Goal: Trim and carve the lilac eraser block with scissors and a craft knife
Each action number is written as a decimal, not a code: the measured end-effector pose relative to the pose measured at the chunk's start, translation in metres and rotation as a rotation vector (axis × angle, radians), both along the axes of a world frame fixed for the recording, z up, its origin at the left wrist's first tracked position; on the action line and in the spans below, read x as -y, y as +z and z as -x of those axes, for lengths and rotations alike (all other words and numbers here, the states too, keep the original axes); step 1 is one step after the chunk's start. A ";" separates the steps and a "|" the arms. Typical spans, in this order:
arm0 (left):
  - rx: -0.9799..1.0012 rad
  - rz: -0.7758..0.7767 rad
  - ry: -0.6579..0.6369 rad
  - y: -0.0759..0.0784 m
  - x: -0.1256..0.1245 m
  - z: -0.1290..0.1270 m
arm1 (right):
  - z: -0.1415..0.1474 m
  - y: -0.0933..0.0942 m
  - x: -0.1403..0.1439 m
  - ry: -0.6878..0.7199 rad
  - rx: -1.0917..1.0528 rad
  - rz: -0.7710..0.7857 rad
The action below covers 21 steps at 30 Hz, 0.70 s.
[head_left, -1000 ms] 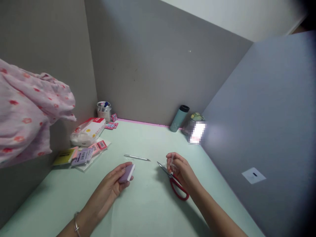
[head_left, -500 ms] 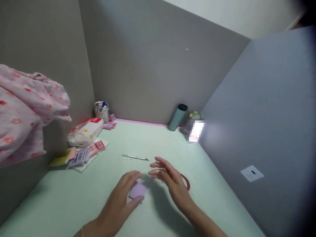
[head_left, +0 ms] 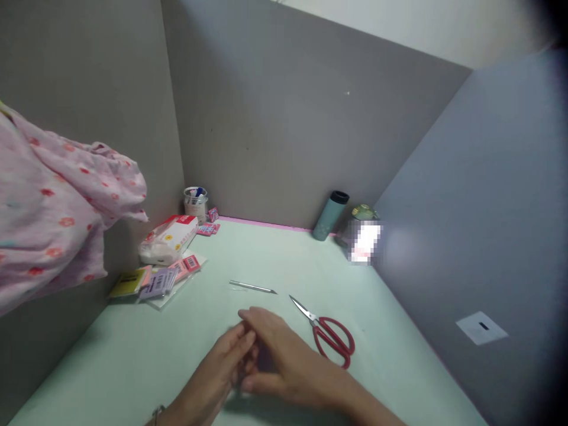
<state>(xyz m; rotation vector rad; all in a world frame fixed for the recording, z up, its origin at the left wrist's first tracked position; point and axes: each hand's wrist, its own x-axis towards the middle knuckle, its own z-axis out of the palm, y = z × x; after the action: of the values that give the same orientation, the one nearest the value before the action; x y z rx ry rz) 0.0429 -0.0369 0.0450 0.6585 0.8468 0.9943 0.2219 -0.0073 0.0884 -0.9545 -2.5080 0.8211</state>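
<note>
Red-handled scissors (head_left: 331, 334) lie just beside our hands, left hand (head_left: 224, 367) and right hand (head_left: 277, 361) cupped together on the worktop (head_left: 133, 355), their contents hidden.

Scissors (head_left: 331, 334) lie right of the hands (head_left: 255, 361), knife (head_left: 252, 287) behind.

The light is soft and a bit dim. A bright white glow shines in the far right corner, beside a blurred patch (head_left: 364, 242). The hands throw a dark shadow on the counter (head_left: 133, 349) under them. The hands look a little fuzzy. The right edge and top corner turn dark.
</note>
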 end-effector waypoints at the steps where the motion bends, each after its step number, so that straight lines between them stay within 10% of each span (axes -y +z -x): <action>1: -0.029 0.005 0.047 0.000 -0.002 0.000 | -0.001 0.009 -0.008 0.033 -0.014 0.085; 9: -0.082 -0.021 0.298 -0.002 -0.017 0.012 | 0.049 -0.015 -0.077 -0.143 0.462 -0.261; 21: -0.184 -0.090 0.374 -0.006 -0.025 0.020 | 0.069 -0.015 -0.081 -0.210 0.182 -0.027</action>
<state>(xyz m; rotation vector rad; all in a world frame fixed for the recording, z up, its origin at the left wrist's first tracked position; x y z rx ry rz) 0.0226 -0.0117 0.0386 0.6897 1.1186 1.3283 0.1534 0.0735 0.0731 -1.3098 -2.5027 0.6596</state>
